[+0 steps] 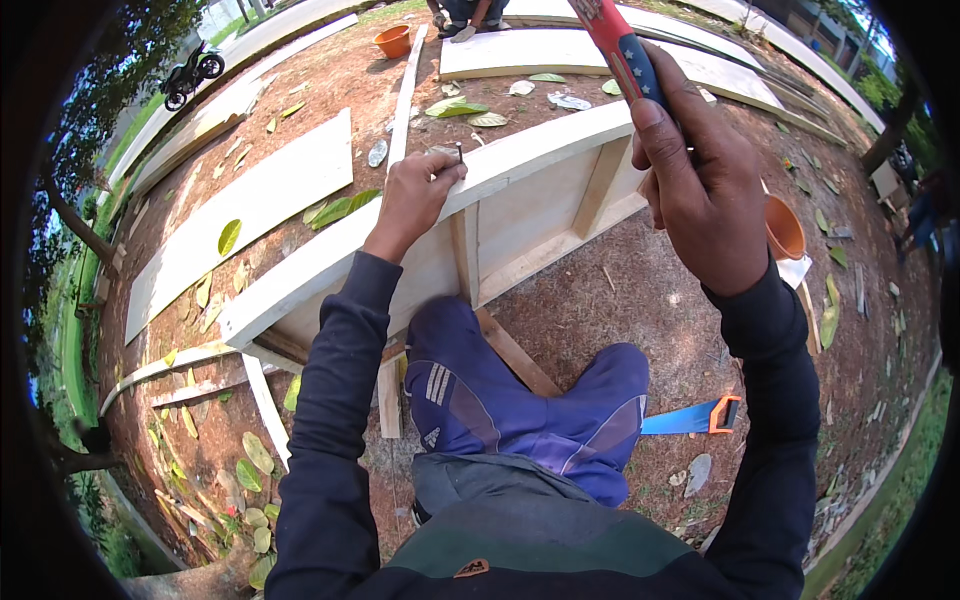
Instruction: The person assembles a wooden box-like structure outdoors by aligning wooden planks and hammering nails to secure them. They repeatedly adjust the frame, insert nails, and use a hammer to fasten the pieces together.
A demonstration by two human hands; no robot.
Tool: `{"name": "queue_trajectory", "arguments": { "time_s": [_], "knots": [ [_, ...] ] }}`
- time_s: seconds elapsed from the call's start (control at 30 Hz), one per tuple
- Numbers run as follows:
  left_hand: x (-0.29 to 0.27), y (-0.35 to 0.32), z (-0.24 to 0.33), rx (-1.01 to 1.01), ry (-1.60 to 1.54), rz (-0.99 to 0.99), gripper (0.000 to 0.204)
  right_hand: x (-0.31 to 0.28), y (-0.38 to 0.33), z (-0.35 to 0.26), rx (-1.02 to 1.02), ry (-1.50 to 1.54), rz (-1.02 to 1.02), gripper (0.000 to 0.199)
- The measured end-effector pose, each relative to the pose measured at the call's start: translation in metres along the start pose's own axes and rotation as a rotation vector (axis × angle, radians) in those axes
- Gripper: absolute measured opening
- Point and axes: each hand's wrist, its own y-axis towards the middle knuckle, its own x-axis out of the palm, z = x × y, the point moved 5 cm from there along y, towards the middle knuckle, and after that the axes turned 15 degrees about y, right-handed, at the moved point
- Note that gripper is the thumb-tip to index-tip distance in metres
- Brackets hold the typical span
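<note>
My left hand (412, 196) pinches a small nail (460, 152) upright on the top edge of a pale wooden frame (540, 150) that stands on edge in front of my knees. Raised high above the frame, my right hand (700, 185) grips the red and blue handle of a hammer (622, 48); the hammer's head is out of view at the top. Cross battens (598, 190) brace the inside of the frame.
A blue handsaw with an orange handle (695, 417) lies on the dirt by my right knee. An orange bowl (783, 228) sits at the right. Pale boards (250, 210) and planks lie around, another orange bowl (393, 41) and a crouching person (465, 15) are beyond.
</note>
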Motion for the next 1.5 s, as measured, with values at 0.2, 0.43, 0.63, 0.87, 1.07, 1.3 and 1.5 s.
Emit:
{"name": "queue_trajectory", "arguments": {
  "time_s": [0.2,0.43,0.63,0.87,1.07,1.3,1.5],
  "knots": [
    [0.002,0.006,0.003,0.025,-0.015,0.030,0.025,0.019,-0.031,0.039,0.088,-0.242,-0.336,0.046],
    [-0.005,0.004,-0.006,-0.136,-0.212,-0.025,0.027,0.005,-0.003,0.003,0.016,-0.076,-0.016,0.043],
    [-0.008,0.011,-0.003,-0.149,-0.229,-0.006,0.025,0.021,-0.033,0.040,0.034,-0.280,-0.413,0.049],
    [-0.009,0.007,-0.022,-0.161,-0.312,0.077,0.022,0.005,0.005,-0.008,-0.179,0.019,0.064,0.043],
    [-0.004,0.015,-0.014,-0.188,-0.365,0.072,0.021,0.030,-0.039,0.052,0.145,-0.204,-0.358,0.045],
    [-0.010,0.004,-0.029,-0.249,-0.302,0.004,0.029,0.001,0.003,-0.035,-0.037,0.183,0.201,0.044],
    [-0.006,0.014,-0.014,-0.244,-0.341,0.047,0.026,0.023,-0.057,0.045,0.056,-0.192,-0.293,0.038]
  ]
}}
